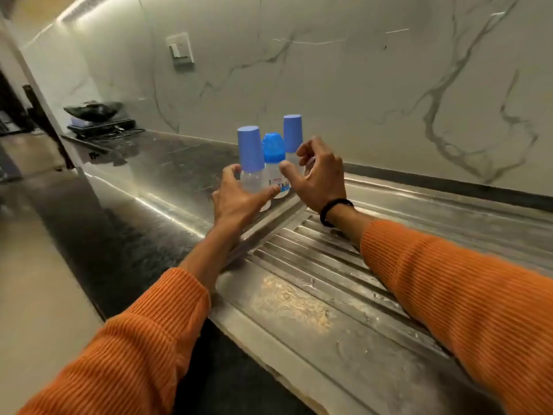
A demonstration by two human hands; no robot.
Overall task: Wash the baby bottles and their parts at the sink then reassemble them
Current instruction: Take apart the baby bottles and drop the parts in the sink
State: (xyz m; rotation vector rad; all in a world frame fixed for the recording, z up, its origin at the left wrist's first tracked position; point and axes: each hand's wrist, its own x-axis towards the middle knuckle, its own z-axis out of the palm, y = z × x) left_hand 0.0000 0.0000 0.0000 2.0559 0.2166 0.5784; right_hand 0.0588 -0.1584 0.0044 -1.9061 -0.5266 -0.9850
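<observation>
Three clear baby bottles with blue tops stand close together on the steel counter by the marble wall: a left bottle (250, 163), a shorter middle bottle (273, 166) and a rear right bottle (292, 133). My left hand (239, 199) lies spread around the base of the left bottle, with the index finger on its left side and the thumb across its front. My right hand (320, 178) hovers with loosely curled fingers in front of the rear right bottle, its thumb close to the middle bottle. That hand hides the rear bottle's body. Neither hand clearly grips anything.
A ribbed steel draining board (314, 265) runs under my forearms to the right. A dark stone counter (134, 223) extends to the left. A black rack with dark items (98, 121) sits at the far left end. A wall switch (179, 49) is above.
</observation>
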